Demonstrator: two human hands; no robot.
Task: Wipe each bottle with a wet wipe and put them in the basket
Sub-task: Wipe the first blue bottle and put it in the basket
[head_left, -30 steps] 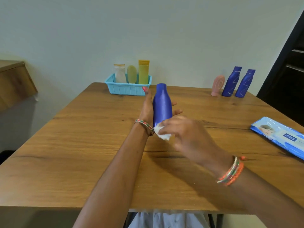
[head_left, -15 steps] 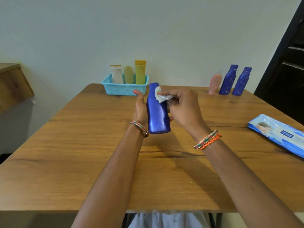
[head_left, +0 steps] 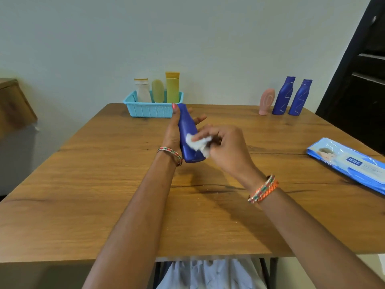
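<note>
Above the table [head_left: 104, 184] — left hand [head_left: 171, 134] grips bottle [head_left: 188, 130] (right hand [head_left: 227, 147] pinches wipe [head_left: 198, 143]).

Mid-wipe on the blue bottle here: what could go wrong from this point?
1. The left hand holds the dark blue plastic bottle above the wooden table with loosely spread fingers; the wet surface could make that grip slip.
2. The small crumpled white wet wipe in the right hand may miss the bottle's far side.
3. The light blue plastic basket already holds three containers, so placing this one might topple them.
</note>
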